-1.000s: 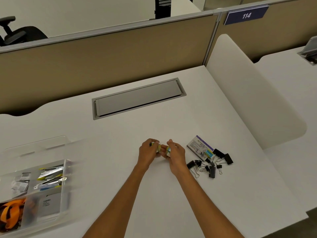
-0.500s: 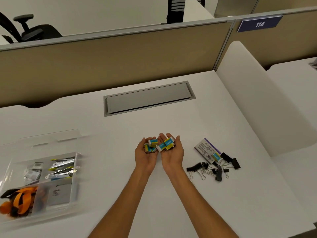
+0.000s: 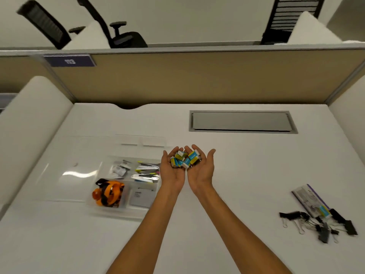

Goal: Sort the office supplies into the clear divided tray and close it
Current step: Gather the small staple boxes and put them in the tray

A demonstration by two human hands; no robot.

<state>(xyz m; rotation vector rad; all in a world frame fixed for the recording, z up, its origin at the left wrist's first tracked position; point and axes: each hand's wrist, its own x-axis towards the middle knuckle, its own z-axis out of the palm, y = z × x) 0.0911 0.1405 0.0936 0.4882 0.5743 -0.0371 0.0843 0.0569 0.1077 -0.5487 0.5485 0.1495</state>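
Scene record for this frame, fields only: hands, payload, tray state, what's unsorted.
left hand: palm up, cupped, edge against the right hand
right hand: palm up, cupped
payload: small blue-and-yellow boxes piled across both palms
clear tray: on the desk just left of the hands, lid open
tray contents: orange lanyard, silver tools
unsorted: black binder clips and a packet, far right

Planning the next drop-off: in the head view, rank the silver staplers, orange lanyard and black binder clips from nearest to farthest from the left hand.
1. The silver staplers, in the far right compartment of the tray, just beside the left hand.
2. The orange lanyard, in its near left compartment.
3. The black binder clips, loose on the desk, far to the right.
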